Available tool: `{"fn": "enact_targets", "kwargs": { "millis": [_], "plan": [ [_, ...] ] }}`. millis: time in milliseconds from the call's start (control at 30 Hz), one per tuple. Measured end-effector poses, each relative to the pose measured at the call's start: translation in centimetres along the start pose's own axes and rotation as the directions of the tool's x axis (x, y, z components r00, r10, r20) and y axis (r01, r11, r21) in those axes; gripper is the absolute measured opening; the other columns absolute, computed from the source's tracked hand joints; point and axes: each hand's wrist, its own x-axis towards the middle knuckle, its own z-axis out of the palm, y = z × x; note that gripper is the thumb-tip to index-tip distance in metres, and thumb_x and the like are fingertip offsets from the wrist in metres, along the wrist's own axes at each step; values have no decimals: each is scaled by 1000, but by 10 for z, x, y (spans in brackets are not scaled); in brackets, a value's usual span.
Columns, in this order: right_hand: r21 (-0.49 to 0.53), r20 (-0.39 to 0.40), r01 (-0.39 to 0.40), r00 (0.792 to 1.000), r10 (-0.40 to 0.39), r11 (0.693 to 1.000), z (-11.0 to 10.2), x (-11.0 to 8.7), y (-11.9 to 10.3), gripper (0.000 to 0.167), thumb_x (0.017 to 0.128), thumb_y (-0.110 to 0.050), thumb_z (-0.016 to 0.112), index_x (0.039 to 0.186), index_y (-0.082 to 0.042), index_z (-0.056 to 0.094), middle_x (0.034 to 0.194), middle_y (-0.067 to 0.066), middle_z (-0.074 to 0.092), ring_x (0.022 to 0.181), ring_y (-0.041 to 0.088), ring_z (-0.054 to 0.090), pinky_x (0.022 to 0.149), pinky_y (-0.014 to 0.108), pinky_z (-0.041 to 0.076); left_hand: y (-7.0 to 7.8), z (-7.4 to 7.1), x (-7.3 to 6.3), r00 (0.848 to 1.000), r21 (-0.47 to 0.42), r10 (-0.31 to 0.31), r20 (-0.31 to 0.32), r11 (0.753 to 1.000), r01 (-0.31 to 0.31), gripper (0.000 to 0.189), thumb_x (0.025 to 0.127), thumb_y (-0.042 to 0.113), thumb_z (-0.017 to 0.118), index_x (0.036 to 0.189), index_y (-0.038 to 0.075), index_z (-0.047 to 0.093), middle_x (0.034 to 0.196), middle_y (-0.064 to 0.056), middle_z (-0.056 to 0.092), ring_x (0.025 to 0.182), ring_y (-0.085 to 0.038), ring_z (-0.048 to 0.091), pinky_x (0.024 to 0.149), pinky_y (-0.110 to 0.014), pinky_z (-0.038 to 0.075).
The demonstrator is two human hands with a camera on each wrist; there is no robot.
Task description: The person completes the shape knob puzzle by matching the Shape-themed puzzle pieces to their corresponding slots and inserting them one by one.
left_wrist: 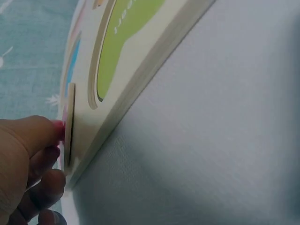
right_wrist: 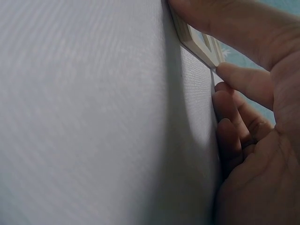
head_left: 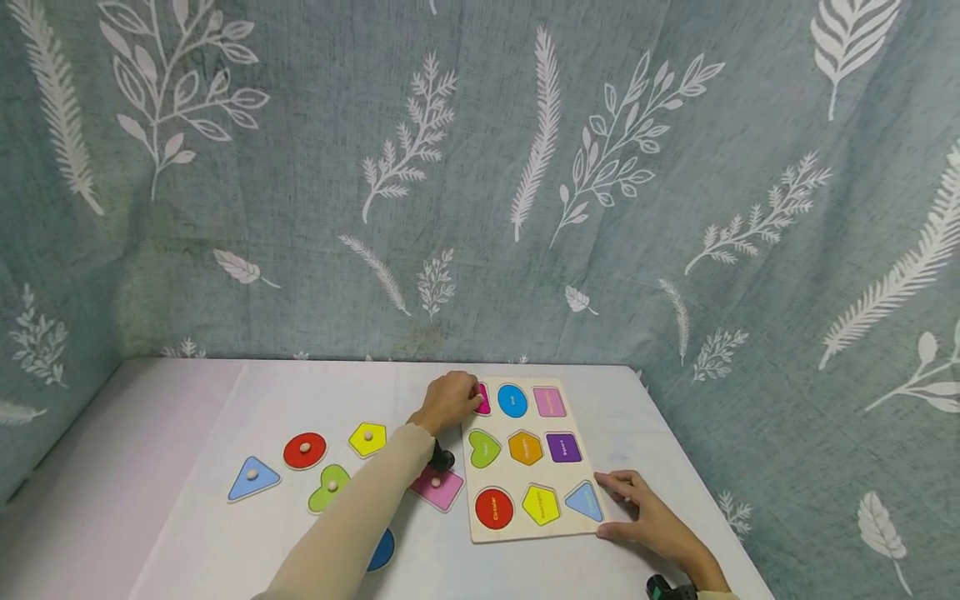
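At the far left corner of the wooden shape board (head_left: 525,534), my left hand (head_left: 450,400) pinches the pink knob of a puzzle piece (left_wrist: 70,124). The left wrist view has that piece edge-on, right over the board's face, its wooden side showing. A magenta patch (head_left: 483,399) shows beside the fingertips in the head view. My right hand (head_left: 648,517) rests at the near right corner of the board, thumb and forefinger spread and touching its edge. Its other fingers (right_wrist: 228,136) bend loosely beside the board, over the white table.
Left of the board lie knobbed pieces: a blue triangle (head_left: 253,481), red circle (head_left: 300,457), yellow pentagon (head_left: 363,447), green heart (head_left: 324,498) and pink rectangle (head_left: 444,493). My left forearm partly covers a blue piece (head_left: 382,552). A leaf-patterned curtain (head_left: 480,167) hangs behind the table (head_left: 187,400).
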Motion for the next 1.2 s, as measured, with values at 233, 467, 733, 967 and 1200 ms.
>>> {"fn": "enact_targets", "kwargs": {
  "millis": [233, 467, 733, 967, 1200],
  "plan": [
    [17, -16, -3, 1000, 4, 1000, 0, -2, 3, 89, 74, -41, 92, 150, -18, 54, 139, 6, 45, 130, 31, 47, 114, 57, 33, -1, 4, 5, 1000, 7, -3, 8, 1000, 3, 18, 95, 21, 74, 80, 12, 69, 71, 3, 55, 69, -15, 51, 65, -34, 46],
    [6, -12, -10, 1000, 10, 1000, 0, -1, 4, 89, 74, -40, 92, 151, -18, 53, 139, 6, 45, 130, 29, 47, 114, 56, 34, -2, 3, 9, 998, 65, 49, 35, 997, -51, 25, 97, 21, 72, 74, 14, 63, 70, 2, 53, 68, -15, 50, 65, -34, 46],
    [-6, -10, -7, 1000, 7, 1000, 1, -1, 2, 89, 75, -41, 92, 151, -17, 52, 140, 7, 44, 129, 29, 47, 112, 57, 36, 0, 4, 11, 995, 116, 86, 41, 989, -90, 25, 95, 13, 70, 71, 13, 60, 70, 1, 51, 66, -15, 49, 65, -33, 47],
    [31, -1, 8, 1000, -8, 999, 0, 0, 4, 88, 77, -38, 91, 152, -18, 51, 141, 8, 43, 131, 30, 46, 114, 58, 33, 2, 2, 12, 994, 139, 85, 62, 986, -93, 29, 94, 11, 70, 69, 13, 56, 68, 1, 49, 63, -15, 46, 61, -31, 42],
    [-7, -9, 2, 1000, -2, 1000, 0, 0, 2, 88, 76, -41, 91, 151, -19, 52, 139, 5, 44, 128, 26, 47, 113, 54, 36, 2, 2, 14, 995, 133, 61, 76, 989, -71, 32, 95, 10, 69, 66, 12, 55, 65, 1, 47, 61, -14, 44, 60, -30, 41]
  ]
}}
